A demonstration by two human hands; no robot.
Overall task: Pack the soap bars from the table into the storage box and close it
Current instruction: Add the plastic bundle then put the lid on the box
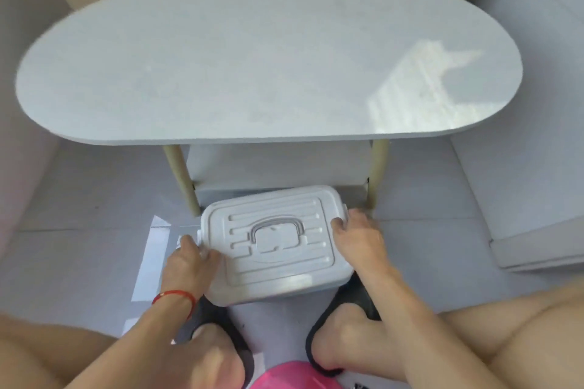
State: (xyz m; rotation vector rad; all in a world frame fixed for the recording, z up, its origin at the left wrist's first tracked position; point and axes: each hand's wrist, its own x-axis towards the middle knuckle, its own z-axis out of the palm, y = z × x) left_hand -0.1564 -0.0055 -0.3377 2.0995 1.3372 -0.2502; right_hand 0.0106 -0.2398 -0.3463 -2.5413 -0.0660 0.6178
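Bare oval table (252, 66); on the floor, left hand (192, 257) and right hand (358, 232) clasp the lidded storage box (278, 243) at its ends: press both side latches evenly.

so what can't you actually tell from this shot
All in the head view:
- Inside of the storage box: its lid covers it, so any soap bars within are hidden.
- Side latches: the left hand and right hand cover them, so locked or not is unclear.
- Box base: hidden under the lid and behind the feet.
- Pink object: cut off by the bottom edge.
- Table's lower shelf: mostly hidden by the tabletop.
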